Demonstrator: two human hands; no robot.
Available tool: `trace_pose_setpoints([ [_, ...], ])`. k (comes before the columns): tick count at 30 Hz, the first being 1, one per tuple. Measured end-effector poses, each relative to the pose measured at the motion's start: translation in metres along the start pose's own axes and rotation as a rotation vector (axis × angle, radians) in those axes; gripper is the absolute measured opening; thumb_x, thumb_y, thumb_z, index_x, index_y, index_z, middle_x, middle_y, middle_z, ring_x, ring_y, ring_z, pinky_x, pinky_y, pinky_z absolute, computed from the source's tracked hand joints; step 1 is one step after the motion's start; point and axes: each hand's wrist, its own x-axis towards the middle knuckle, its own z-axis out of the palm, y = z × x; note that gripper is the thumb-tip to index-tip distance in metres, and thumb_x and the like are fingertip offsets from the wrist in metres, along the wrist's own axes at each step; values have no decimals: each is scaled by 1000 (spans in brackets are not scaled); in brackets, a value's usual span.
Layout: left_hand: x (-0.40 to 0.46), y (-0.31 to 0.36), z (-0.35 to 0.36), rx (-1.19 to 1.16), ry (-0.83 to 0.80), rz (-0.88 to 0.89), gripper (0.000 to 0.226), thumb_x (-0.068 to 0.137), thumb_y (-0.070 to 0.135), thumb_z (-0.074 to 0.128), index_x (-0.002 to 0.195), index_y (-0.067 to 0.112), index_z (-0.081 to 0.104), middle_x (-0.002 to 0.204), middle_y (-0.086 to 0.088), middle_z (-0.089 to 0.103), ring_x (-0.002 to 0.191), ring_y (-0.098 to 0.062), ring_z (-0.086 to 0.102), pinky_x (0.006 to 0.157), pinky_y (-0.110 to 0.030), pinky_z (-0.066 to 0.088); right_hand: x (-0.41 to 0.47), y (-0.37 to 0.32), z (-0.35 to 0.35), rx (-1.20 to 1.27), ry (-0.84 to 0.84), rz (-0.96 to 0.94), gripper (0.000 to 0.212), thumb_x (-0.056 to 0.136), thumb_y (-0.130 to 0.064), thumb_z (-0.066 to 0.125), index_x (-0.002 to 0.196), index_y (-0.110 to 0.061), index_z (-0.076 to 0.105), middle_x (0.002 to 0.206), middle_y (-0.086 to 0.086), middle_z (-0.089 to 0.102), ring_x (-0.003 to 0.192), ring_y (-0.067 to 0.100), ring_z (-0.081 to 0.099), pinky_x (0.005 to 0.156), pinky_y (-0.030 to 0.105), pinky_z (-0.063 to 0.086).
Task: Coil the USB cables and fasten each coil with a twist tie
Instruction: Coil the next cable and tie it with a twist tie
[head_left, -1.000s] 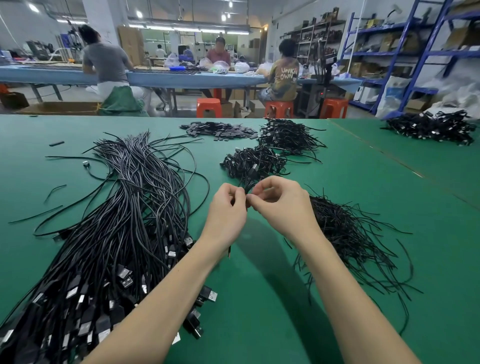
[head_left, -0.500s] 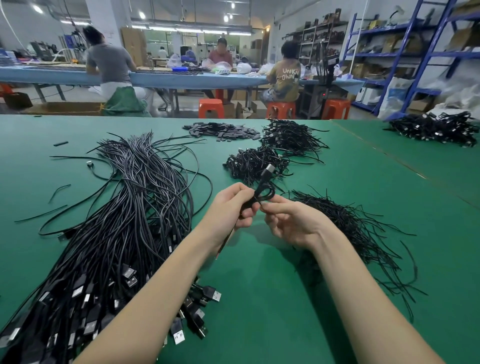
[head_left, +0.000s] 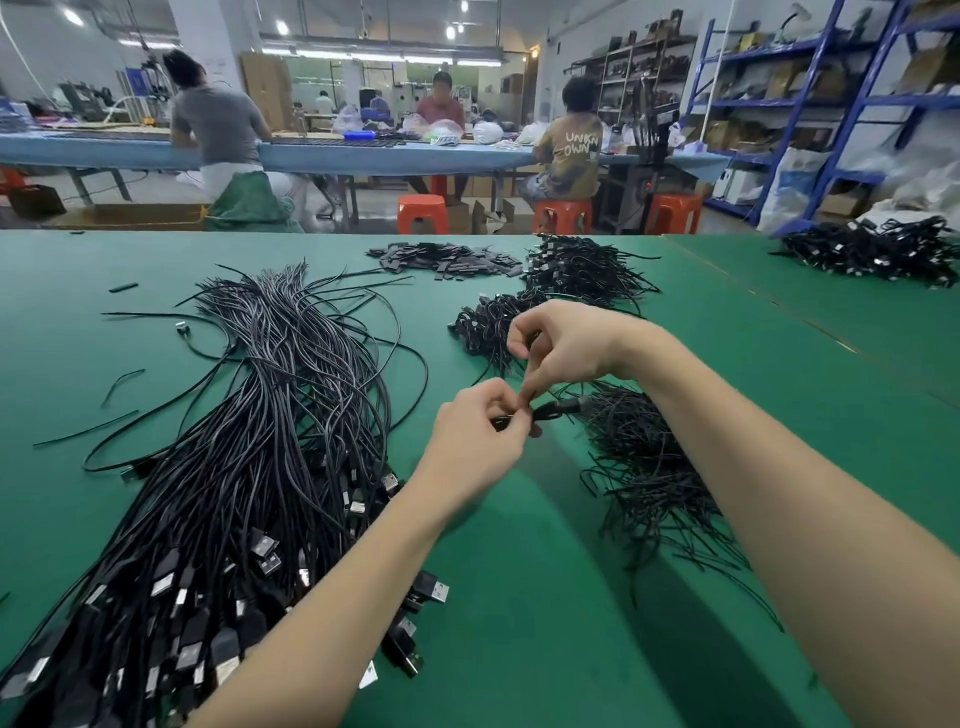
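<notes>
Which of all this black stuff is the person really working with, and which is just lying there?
In use:
left hand and right hand, both holding the small coiled black cable
loose heap of thin black twist ties
big bundle of long black USB cables

Just lying about:
flat dark grey tabs
orange plastic stools

A seated worker's shirt (head_left: 575, 156) reads "UNKN OWN".

On the table (head_left: 545, 597), the twist-tie heap (head_left: 644, 467) serves as landmark: loose cables (head_left: 249, 441) lie well left, coiled bundles (head_left: 488, 327) just behind, more coils (head_left: 582, 267) farther behind.
</notes>
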Motion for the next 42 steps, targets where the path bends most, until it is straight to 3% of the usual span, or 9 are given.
trace_pose_setpoints([
  [5,10,1,-9,-574,64,-292,9,93,5,63,85,5,64,76,-9,76,52,-9,55,52,-18,47,-18,-3,22,73,369,-192,32,76,-2,74,78,-20,48,72,-2,74,57,5,56,63,24,51],
  [8,12,3,-13,-857,10,-393,8,91,-6,62,86,-3,67,73,-12,73,50,-7,56,53,-14,50,-30,-2,38,43,430,-340,30,78,2,71,79,-17,47,73,1,72,61,11,59,60,18,47],
  [14,4,-2,-6,-259,262,-61,5,85,13,75,88,17,73,70,8,75,65,-5,67,73,-22,54,-42,5,47,330,472,-93,18,80,-12,79,89,-19,66,74,-7,77,65,10,73,68,24,61],
  [16,1,0,-4,-64,372,129,8,83,16,76,85,23,73,67,23,70,71,8,67,75,-10,48,-42,3,51,508,528,-10,11,80,-9,81,86,-13,73,71,-2,77,64,14,74,71,31,64],
  [23,-3,-1,1,41,404,361,15,85,6,71,94,18,70,80,21,69,84,13,66,74,-4,46,-40,-4,60,506,669,29,7,82,-9,79,79,-15,78,64,-3,74,53,6,69,59,17,55],
  [26,3,2,-1,-142,328,194,13,86,7,71,92,18,72,78,13,74,79,4,69,72,-10,50,-38,-3,60,278,741,-44,9,83,-10,76,79,-17,76,66,-10,72,63,2,69,65,10,52],
  [30,13,15,-16,-978,-2,-344,3,95,6,62,94,4,64,81,-9,70,72,-14,68,70,-24,57,-43,4,68,215,780,-271,11,85,-2,74,86,-14,74,75,-10,70,74,2,67,68,5,46],
  [37,14,8,-37,-1087,-277,-566,25,72,15,74,93,3,70,79,-10,64,74,-17,61,78,-24,49,-43,11,74,267,775,-378,8,87,-5,77,89,-12,75,83,-10,74,79,4,70,76,15,54],
  [42,15,6,-33,-1164,-248,-592,24,70,8,74,91,-1,67,77,-11,62,72,-18,58,80,-27,45,-42,7,75,250,802,-312,9,85,-7,79,85,-17,76,74,-19,69,71,-3,67,69,6,48],
])
